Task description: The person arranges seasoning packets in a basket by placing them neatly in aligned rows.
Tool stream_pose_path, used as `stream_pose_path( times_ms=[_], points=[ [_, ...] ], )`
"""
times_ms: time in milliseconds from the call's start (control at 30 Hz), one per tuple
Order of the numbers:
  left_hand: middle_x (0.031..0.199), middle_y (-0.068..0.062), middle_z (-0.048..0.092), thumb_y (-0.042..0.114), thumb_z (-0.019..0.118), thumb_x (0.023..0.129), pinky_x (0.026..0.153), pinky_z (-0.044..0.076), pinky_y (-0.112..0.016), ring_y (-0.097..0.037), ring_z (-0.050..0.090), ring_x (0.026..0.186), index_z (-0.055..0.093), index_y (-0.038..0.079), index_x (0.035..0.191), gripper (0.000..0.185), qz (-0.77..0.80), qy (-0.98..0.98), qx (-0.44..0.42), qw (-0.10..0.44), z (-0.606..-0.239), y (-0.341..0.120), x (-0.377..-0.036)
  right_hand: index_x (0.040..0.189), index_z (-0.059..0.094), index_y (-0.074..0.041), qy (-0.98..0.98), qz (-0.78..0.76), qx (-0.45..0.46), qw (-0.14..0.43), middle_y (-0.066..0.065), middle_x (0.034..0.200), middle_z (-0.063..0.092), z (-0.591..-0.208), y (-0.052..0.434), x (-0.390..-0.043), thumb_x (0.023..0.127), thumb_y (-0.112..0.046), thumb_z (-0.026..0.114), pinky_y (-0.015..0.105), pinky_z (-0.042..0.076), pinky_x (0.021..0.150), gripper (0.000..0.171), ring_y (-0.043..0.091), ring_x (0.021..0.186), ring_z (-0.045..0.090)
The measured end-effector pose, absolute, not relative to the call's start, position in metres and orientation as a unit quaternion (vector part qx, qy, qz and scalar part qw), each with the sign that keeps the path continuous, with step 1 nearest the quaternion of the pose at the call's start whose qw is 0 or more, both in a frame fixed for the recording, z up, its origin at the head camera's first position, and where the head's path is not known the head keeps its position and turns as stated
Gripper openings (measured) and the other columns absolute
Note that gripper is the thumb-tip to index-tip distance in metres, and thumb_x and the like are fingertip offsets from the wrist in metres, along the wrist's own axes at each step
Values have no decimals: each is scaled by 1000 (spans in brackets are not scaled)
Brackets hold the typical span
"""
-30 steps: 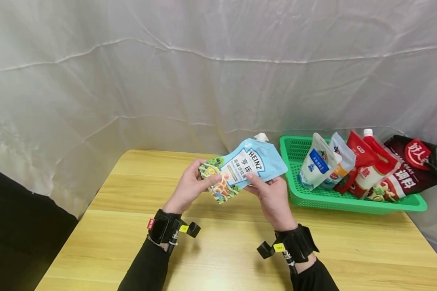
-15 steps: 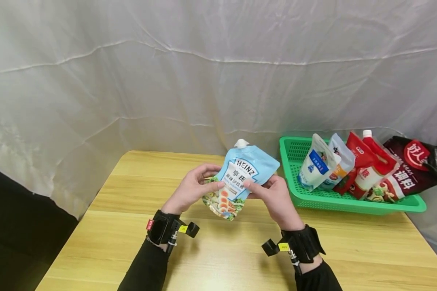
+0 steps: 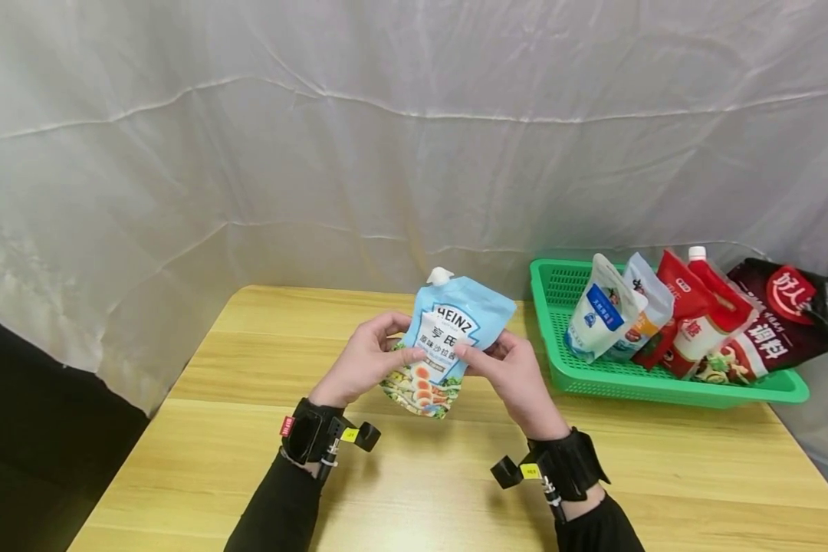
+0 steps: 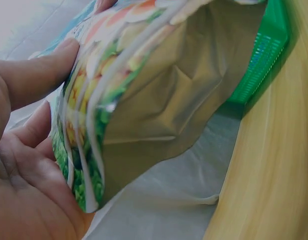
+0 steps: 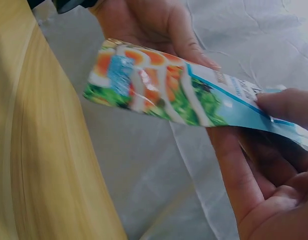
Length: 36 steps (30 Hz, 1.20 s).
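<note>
Since a second ago the Heinz pouch (image 3: 441, 345) has swung from lying tilted toward the basket (image 3: 559, 368) to nearly upright, spout up, above the table (image 3: 248, 460). From the head view I see my left hand (image 3: 362, 360) and right hand (image 3: 507, 368) pinching its sides, thumbs on the front. Only my left wrist camera shows the pouch's silvery bottom gusset (image 4: 163, 110); the right wrist view shows its printed lower edge.

My pouch (image 3: 443, 345) is pale blue with a white cap and green salad print; my basket (image 3: 559, 368) is green.
</note>
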<state>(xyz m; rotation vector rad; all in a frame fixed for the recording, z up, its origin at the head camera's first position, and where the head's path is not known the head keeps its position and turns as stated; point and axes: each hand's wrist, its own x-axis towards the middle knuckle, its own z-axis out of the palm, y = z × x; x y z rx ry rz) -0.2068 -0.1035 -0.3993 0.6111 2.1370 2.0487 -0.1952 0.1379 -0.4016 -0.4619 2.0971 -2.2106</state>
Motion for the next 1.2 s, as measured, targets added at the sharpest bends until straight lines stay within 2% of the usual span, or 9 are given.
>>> stream_pose_path(
  times_ms=[233, 467, 733, 933, 1100, 1200],
  points=[
    [127, -20, 65, -2, 72, 94, 78, 64, -40, -23, 74, 95, 56, -2, 126, 35, 699, 692, 177, 27, -400, -101, -206, 135, 62, 5, 688, -710, -148, 9, 17, 119, 73, -406, 130, -196, 95, -5, 74, 34, 63, 83, 44, 20, 100, 73],
    [131, -20, 61, -4, 71, 95, 81, 63, -37, -21, 73, 98, 53, -3, 125, 35, 720, 675, 159, 11, -398, -98, -206, 135, 63, 1, 692, -706, -149, 25, 19, 121, 72, -410, 123, -195, 93, -4, 76, 34, 63, 81, 44, 21, 99, 74],
    [130, -20, 60, -4, 70, 96, 84, 63, -36, -19, 72, 99, 51, -4, 129, 38, 721, 671, 172, 22, -398, -99, -206, 133, 63, 2, 696, -702, -147, 19, 20, 114, 73, -410, 123, -194, 92, -2, 77, 33, 64, 75, 44, 21, 91, 74],
    [134, -21, 59, -1, 68, 97, 89, 61, -38, -22, 71, 105, 51, -4, 135, 42, 723, 665, 185, 28, -399, -100, -207, 131, 65, 1, 699, -697, -159, 9, 19, 115, 73, -409, 124, -195, 92, -4, 78, 35, 64, 74, 41, 21, 92, 75],
    [134, -21, 60, 6, 67, 99, 94, 59, -38, -24, 69, 110, 52, 0, 144, 48, 720, 672, 172, 19, -398, -102, -207, 127, 67, 2, 720, -674, -167, 5, 20, 111, 75, -410, 125, -196, 90, -2, 79, 36, 64, 72, 39, 22, 89, 75],
    [130, -22, 63, 6, 67, 100, 93, 60, -38, -23, 71, 107, 53, 2, 145, 48, 717, 679, 158, 8, -398, -103, -207, 125, 68, 4, 731, -660, -172, 11, 22, 109, 75, -412, 125, -197, 89, -1, 79, 35, 64, 72, 38, 23, 88, 76]
  ],
)
